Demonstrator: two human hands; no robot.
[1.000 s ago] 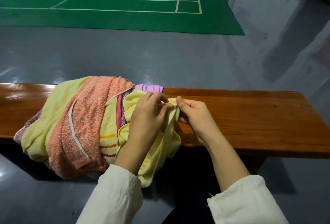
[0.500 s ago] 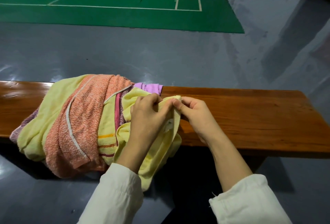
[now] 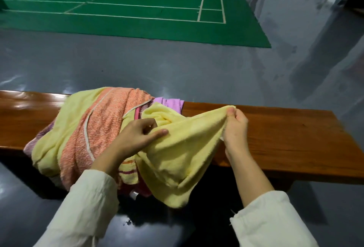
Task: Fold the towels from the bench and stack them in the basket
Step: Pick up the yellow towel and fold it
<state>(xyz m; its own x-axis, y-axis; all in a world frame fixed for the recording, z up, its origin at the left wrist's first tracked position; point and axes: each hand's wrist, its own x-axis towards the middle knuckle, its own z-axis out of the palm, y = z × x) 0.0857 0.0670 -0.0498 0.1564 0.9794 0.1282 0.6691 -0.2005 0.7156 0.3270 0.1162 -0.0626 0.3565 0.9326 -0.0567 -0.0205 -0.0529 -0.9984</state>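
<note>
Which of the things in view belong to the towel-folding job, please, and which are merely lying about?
Part of the job:
- yellow towel, pinched by the right hand and held by the left hand
- towel pile
- wooden bench

Just surroundings:
- green court mat
- grey floor

No basket is in view.

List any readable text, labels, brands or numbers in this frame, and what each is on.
None readable.
Pale yellow terry towel, pinched in the left hand and right hand: no print or tag showing.
Orange woven towel with white piping: stripes only.
Glossy brown wooden bench: unmarked.
Green court mat: white lines only.
</note>
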